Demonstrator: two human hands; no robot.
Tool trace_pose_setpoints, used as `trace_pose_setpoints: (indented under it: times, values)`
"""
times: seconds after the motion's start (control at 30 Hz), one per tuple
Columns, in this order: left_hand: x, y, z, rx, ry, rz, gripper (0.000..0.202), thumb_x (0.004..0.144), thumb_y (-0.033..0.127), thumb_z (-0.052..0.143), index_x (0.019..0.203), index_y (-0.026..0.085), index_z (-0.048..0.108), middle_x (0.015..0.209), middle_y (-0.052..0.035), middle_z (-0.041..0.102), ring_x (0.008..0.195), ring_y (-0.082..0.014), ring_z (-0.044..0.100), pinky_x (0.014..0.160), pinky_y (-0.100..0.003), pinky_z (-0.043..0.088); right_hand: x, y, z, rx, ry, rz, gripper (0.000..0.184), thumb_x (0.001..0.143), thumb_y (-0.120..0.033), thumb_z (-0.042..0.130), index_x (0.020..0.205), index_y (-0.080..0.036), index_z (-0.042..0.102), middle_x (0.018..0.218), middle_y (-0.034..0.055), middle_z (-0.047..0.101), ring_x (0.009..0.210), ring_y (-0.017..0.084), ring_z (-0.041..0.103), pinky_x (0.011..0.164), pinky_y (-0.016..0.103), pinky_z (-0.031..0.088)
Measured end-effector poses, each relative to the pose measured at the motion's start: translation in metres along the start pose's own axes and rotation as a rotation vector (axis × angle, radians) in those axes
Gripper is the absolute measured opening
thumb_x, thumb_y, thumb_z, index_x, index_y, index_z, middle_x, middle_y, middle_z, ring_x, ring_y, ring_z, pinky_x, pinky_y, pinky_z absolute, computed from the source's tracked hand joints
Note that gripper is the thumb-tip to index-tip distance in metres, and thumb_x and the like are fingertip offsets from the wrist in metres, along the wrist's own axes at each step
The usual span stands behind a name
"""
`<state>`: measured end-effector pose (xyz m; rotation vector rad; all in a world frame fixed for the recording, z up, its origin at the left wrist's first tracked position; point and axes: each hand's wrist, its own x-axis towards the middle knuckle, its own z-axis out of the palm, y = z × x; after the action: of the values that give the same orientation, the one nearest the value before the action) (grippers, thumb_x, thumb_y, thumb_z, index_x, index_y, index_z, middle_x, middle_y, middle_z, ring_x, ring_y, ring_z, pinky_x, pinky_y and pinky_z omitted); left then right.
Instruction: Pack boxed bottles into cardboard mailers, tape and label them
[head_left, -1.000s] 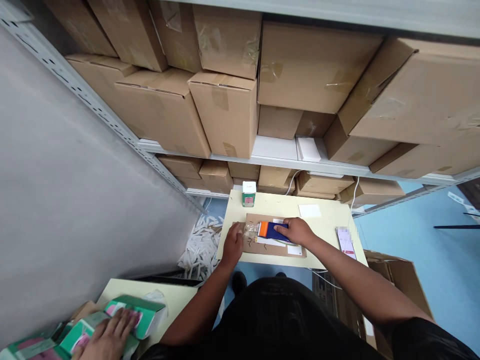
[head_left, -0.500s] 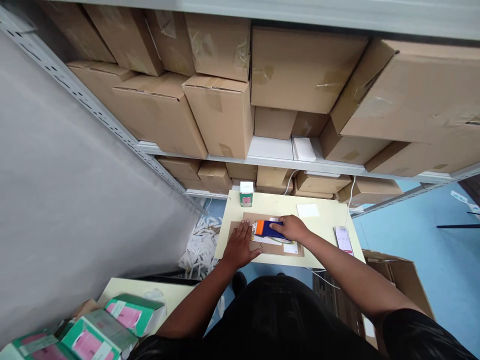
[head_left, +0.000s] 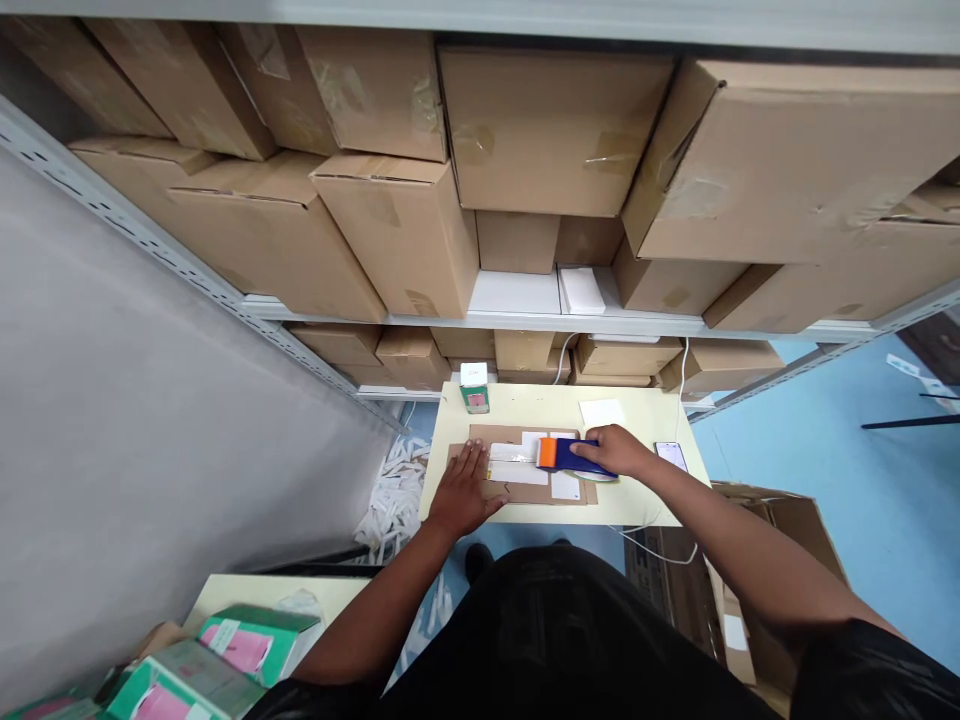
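A flat piece of cardboard (head_left: pixel 525 493) lies on the pale yellow table (head_left: pixel 442 510), with white labels (head_left: pixel 565 486) on it. My right hand (head_left: pixel 609 450) grips a tape dispenser (head_left: pixel 574 456), dark blue with an orange front, over the cardboard's right part. From the dispenser a strip of clear tape (head_left: pixel 514 454) runs left across the labels. My left hand (head_left: pixel 463 492) lies flat on the left end of the cardboard, fingers spread, close to where the tape starts.
At the table's back left stands a green and white box (head_left: pixel 474 388). A white paper (head_left: pixel 601 412) and a phone (head_left: pixel 671 456) lie to the right. Shelves with cardboard boxes (head_left: pixel 555 130) rise behind. An open carton (head_left: pixel 795 540) is at right; green boxes (head_left: pixel 244 640) sit lower left.
My right hand has drawn the tape dispenser rightward over the cardboard, leaving a longer strip of tape. My left hand stays pressed on the left end. The whole view has shifted slightly.
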<state>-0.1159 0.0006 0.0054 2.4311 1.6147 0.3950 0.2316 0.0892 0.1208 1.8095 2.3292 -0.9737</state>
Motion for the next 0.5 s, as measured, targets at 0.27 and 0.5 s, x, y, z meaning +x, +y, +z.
trace_pose_setpoints:
  times: [0.27,0.5]
  values:
    - [0.001,-0.003,0.0,0.047,-0.015,0.021,0.106,0.088,0.075,0.053,0.165,0.01,0.018,0.168,-0.0205,0.025,0.157,-0.0372,0.02,0.125,-0.054,0.024,-0.056,0.136,-0.019,0.073,-0.001,0.126,0.06,0.088,-0.075,0.049,0.066,-0.021,0.061,0.059,-0.0008,0.059,0.06,0.016,0.054,0.059,0.028,0.033]
    - [0.003,-0.005,0.004,0.028,0.016,0.05,0.107,0.089,0.073,0.054,0.165,0.01,0.012,0.169,-0.0204,0.023,0.157,-0.0379,0.017,0.126,-0.055,0.025,-0.048,0.142,0.005,-0.196,-0.04,0.183,0.061,0.091,-0.073,0.046,0.071,-0.02,0.069,0.069,0.0082,0.069,0.071,0.022,0.063,0.064,0.03,0.036]
